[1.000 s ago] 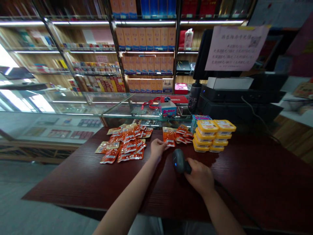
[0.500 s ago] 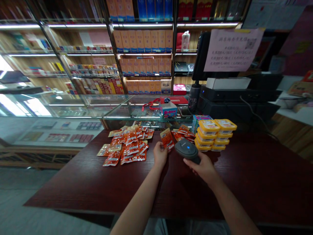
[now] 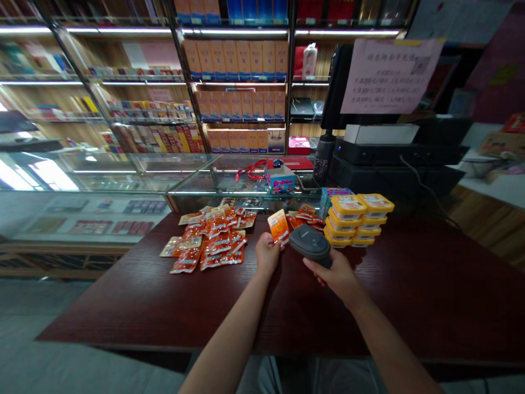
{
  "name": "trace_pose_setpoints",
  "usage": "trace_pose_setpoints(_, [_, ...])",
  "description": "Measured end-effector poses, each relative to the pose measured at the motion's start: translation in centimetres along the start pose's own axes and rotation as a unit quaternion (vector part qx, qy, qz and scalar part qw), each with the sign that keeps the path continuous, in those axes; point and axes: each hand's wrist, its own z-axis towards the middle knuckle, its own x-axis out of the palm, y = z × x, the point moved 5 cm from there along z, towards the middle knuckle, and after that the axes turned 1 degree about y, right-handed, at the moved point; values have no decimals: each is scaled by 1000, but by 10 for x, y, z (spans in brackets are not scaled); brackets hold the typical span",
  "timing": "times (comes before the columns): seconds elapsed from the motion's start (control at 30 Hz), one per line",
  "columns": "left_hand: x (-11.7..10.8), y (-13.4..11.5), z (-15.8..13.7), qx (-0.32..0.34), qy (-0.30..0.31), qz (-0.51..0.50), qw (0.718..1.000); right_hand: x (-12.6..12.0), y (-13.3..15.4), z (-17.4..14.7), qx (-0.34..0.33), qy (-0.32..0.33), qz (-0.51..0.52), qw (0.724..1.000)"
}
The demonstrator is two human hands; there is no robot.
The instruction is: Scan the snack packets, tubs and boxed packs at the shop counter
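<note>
My left hand (image 3: 268, 255) pinches the lower edge of an orange snack packet (image 3: 279, 226), which stands tilted above the table and is brightly lit. My right hand (image 3: 337, 275) is closed around the handle of a dark grey barcode scanner (image 3: 310, 242). The scanner's head points left at the packet, a short gap away. A heap of orange packets (image 3: 217, 241) lies left of my left hand. A smaller pile of similar packets (image 3: 308, 215) sits behind the scanner, partly hidden by it.
Yellow-lidded tubs (image 3: 348, 206) stand stacked at right, beside a blue patterned box (image 3: 331, 199). A glass display case (image 3: 192, 183) borders the dark wooden table (image 3: 164, 317). Behind stands a monitor (image 3: 333, 90) with a paper sign (image 3: 391, 76). An open small box (image 3: 280, 179) rests on the glass.
The packet in my left hand has brightened under light. The blue light on top of the scanner no longer shows. Both hands keep nearly the same position as the view shifts slightly.
</note>
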Motion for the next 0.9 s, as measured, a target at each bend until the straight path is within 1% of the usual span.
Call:
trace_pose_setpoints(0.07, [0,-2,-2,9,-2,-3,1000,-1,3,-1,-7,5,-9,1000])
trace_pose_setpoints(0.13, [0,-5,-3,13,-3,0,1000,-3,7,-1,-40,7,-42,998])
trace_pose_setpoints(0.2, [-1,-8,-4,10,-7,-1,1000,-5,12,-1,-87,2,-114,990])
trace_pose_setpoints(0.23, [-1,-9,-4,8,-9,-3,1000,-6,12,-1,-99,-2,-167,981])
trace_pose_setpoints(0.3, [-1,-9,-3,9,-11,-17,1000,-7,6,-1,-83,-5,-292,953])
trace_pose_setpoints(0.37, [-1,-6,-1,11,-10,-37,999,-7,-5,-2,-47,-5,-406,913])
trace_pose_setpoints(0.4, [-1,-3,0,9,-9,-48,999,-6,-11,-3,-40,-3,-448,893])
trace_pose_setpoints(0.43, [-1,0,2,6,-9,-61,998,-5,-16,-4,-47,-2,-479,877])
trace_pose_setpoints(0.5, [-1,6,3,-2,-5,-91,996,-1,-24,-7,-87,4,-522,849])
trace_pose_setpoints(0.57, [-1,10,4,-7,0,-122,992,1,-30,-9,-123,-2,-543,831])
trace_pose_setpoints(0.63, [-1,12,5,-7,-1,-145,989,0,-34,-10,-145,-11,-546,825])
trace_pose_setpoints(0.7, [-5,10,7,-6,-16,-157,987,-1,-36,-11,-150,-14,-543,826])
trace_pose_setpoints(0.8, [-18,3,16,5,-78,-167,983,-3,-38,-10,-142,-8,-545,827])
trace_pose_setpoints(0.9, [-40,-11,35,25,-157,-189,969,-3,-40,-10,-133,-5,-546,827])
